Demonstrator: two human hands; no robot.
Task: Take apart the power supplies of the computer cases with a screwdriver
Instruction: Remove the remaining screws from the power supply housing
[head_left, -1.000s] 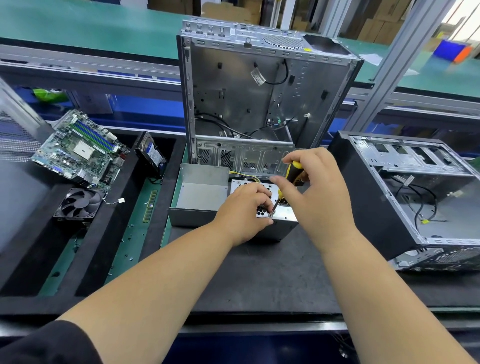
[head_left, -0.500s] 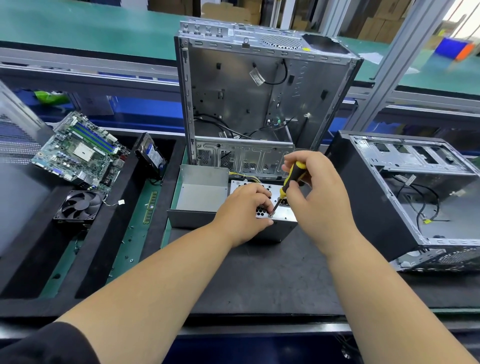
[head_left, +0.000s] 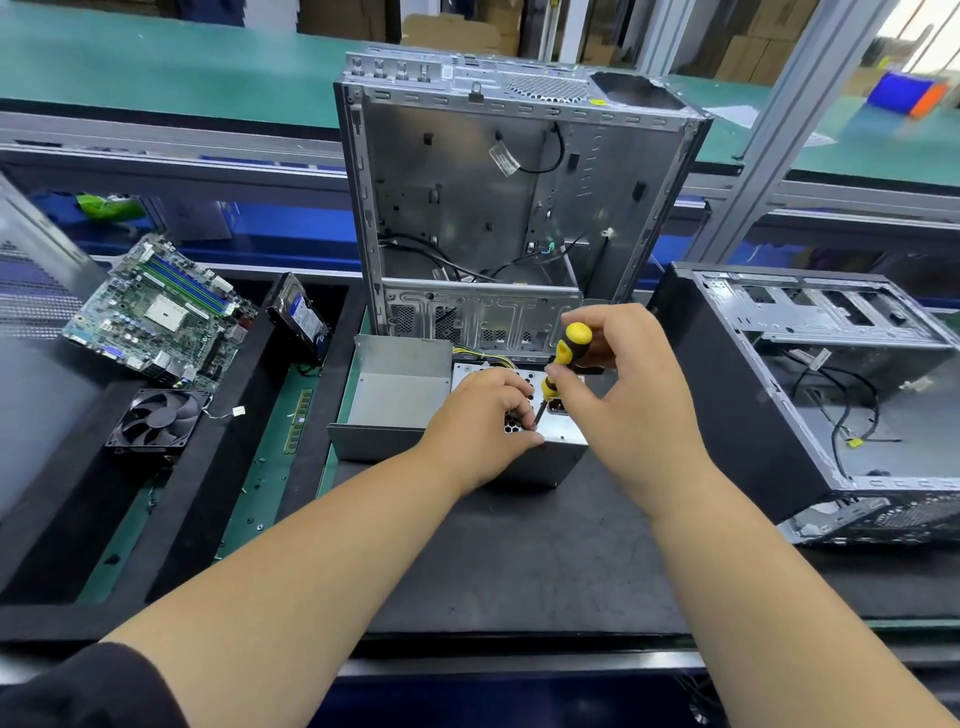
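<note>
A silver power supply (head_left: 563, 454) lies on the black mat in front of an upright open computer case (head_left: 498, 208). My left hand (head_left: 480, 423) grips the supply's top near edge, thumb over its front side. My right hand (head_left: 623, 395) holds a yellow-and-black screwdriver (head_left: 563, 358) by the handle. The tip points down at the perforated top plate, right beside my left fingers. A loose grey metal cover (head_left: 395, 400) sits against the supply's left side. Yellow and black wires run from the supply's back.
A second open case (head_left: 831, 384) lies on its side at the right. To the left are a motherboard (head_left: 156, 312), a hard drive (head_left: 301, 319), a black fan (head_left: 158, 415) and a memory stick (head_left: 297, 421). Small screws dot the green strip.
My right hand has lifted and turned on the screwdriver handle, which now stands more upright. My left hand and the power supply have stayed in place.
</note>
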